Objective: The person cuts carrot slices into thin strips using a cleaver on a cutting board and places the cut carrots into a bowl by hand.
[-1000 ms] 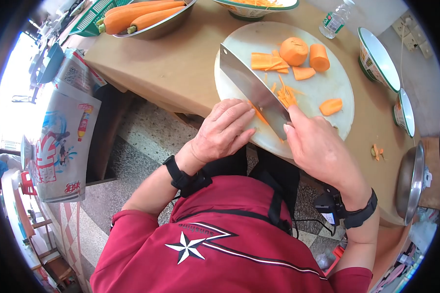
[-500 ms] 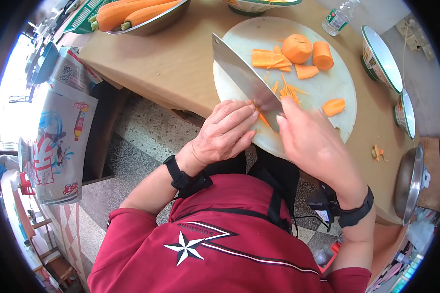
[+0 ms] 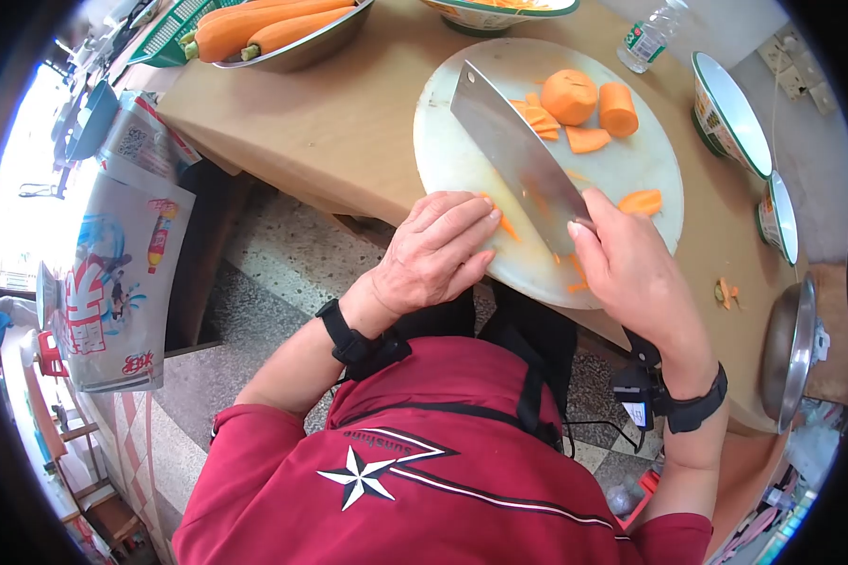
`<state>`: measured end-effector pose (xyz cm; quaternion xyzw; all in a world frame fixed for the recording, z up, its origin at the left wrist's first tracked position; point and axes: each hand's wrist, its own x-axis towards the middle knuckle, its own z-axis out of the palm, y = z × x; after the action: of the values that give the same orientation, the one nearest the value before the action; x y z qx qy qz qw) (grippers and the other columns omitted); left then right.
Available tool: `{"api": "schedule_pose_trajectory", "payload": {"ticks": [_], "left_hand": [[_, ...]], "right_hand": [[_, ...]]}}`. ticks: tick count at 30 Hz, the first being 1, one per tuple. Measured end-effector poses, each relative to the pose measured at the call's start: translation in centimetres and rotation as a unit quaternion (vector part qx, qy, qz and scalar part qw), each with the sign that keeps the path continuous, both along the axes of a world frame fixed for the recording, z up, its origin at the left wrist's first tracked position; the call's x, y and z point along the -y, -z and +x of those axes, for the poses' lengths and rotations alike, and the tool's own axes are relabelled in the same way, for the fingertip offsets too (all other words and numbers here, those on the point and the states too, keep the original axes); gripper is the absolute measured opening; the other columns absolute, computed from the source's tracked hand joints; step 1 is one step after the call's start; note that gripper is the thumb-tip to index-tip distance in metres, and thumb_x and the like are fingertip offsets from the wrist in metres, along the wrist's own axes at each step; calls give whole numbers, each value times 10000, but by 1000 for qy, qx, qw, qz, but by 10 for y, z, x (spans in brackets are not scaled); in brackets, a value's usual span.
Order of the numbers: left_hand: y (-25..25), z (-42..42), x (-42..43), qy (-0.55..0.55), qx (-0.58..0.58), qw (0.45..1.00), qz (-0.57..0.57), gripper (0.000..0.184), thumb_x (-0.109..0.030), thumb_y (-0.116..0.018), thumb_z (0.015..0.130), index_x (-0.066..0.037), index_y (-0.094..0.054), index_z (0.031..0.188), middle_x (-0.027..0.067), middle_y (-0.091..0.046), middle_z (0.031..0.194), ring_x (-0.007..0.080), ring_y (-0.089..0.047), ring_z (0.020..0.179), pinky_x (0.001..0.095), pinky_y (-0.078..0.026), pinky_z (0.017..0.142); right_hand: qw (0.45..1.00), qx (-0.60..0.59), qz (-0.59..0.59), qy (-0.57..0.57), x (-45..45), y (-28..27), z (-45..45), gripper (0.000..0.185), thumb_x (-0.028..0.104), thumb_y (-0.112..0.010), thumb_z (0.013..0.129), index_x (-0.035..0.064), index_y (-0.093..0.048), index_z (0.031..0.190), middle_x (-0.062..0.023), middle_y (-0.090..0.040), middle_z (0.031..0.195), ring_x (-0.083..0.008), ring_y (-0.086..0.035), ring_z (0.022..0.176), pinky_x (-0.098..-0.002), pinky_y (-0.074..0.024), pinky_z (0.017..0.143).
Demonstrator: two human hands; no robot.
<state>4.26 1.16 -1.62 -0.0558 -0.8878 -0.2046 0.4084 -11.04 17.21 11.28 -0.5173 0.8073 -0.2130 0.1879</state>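
Note:
My right hand [image 3: 631, 259] is closed at the handle end of a cleaver [image 3: 513, 141], whose broad blade slants up and left over the round white cutting board [image 3: 443, 155]. My left hand [image 3: 438, 250] rests on the board's near left edge, fingers together and pressed on a thin carrot piece [image 3: 508, 227] that shows past the fingertips. A gap separates the blade from that piece. Beyond the blade sit a carrot stump [image 3: 569, 96], a carrot chunk [image 3: 618, 110] and several flat slices [image 3: 540, 120]. The blade partly hides the carrot shreds.
Whole carrots [image 3: 254, 33] fill a metal bowl at the far left, beside a green basket [image 3: 174, 38]. A patterned bowl [image 3: 499, 17] of shreds stands behind the board. Along the right are a plastic bottle [image 3: 645, 40], enamel bowls [image 3: 733, 113] and a metal basin [image 3: 790, 353].
The cleaver and my right hand have moved right, away from my left fingers. More board shows between blade and carrot piece. My left hand has stayed put.

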Motion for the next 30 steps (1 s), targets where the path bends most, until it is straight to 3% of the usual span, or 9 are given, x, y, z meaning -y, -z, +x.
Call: {"api": "schedule_pose_trajectory", "payload": {"ticks": [4, 6, 16, 18, 21, 25, 27, 30], "left_hand": [[-2, 2, -2, -6, 17, 1000, 3, 411, -110, -692, 808, 36, -647, 1190, 172, -619, 1199, 332, -625, 1053, 436, -504, 910], [-2, 1, -2, -4, 12, 1000, 14, 434, -118, -699, 806, 33, -639, 1208, 174, -618, 1210, 335, -620, 1062, 438, -498, 923], [1, -1, 1, 1, -6, 1000, -17, 467, -139, -723, 792, 48, -608, 1204, 168, -604, 1179, 328, -612, 1039, 431, -497, 914], [-2, 0, 0, -3, 17, 1000, -14, 460, -144, -716, 796, 44, -612, 1203, 161, -599, 1188, 322, -608, 1046, 426, -494, 911], [-4, 1, 0, -9, 29, 999, -18, 458, -147, -711, 799, 38, -613, 1206, 155, -596, 1191, 318, -603, 1053, 421, -491, 910], [-3, 1, 1, -6, 28, 999, -15, 461, -142, -712, 796, 33, -613, 1210, 152, -598, 1186, 316, -600, 1054, 420, -491, 910], [0, 2, 1, -1, 29, 1000, 3, 445, -131, -690, 803, 18, -639, 1218, 151, -614, 1208, 329, -602, 1084, 424, -481, 916], [2, 2, 3, 10, 11, 1000, 8, 427, -118, -691, 798, 24, -648, 1199, 156, -618, 1198, 333, -609, 1076, 425, -491, 914]], "right_hand": [[999, 1, -34, -4, -12, -5, 10, 142, 71, -527, 954, -42, -455, 907, -243, -535, 654, -445, -551, 633, -453, -397, 563], [1000, 4, 5, -1, -13, -12, 13, 131, 95, -534, 948, -29, -496, 970, -286, -586, 676, -485, -602, 689, -562, -433, 621], [1000, -12, -7, -16, -22, -8, 14, 116, 81, -536, 947, -24, -489, 966, -271, -589, 652, -465, -615, 665, -552, -439, 588], [1000, -6, -7, -9, -23, -8, 15, 121, 74, -542, 955, -22, -469, 938, -234, -574, 685, -462, -576, 679, -487, -408, 582], [1000, -12, -6, -19, -22, -7, 13, 117, 83, -538, 946, -22, -489, 967, -269, -586, 650, -463, -616, 670, -553, -444, 591], [1000, -15, -1, -15, -22, -7, 13, 117, 83, -538, 946, -21, -488, 966, -269, -585, 652, -464, -616, 673, -553, -444, 593], [1000, -6, 3, -10, -24, -10, 16, 124, 78, -544, 952, -21, -471, 937, -241, -564, 685, -465, -567, 674, -495, -400, 583], [1000, 8, -8, -10, -24, -11, 17, 127, 78, -548, 950, -26, -477, 949, -244, -564, 686, -467, -563, 667, -494, -401, 582]]}}
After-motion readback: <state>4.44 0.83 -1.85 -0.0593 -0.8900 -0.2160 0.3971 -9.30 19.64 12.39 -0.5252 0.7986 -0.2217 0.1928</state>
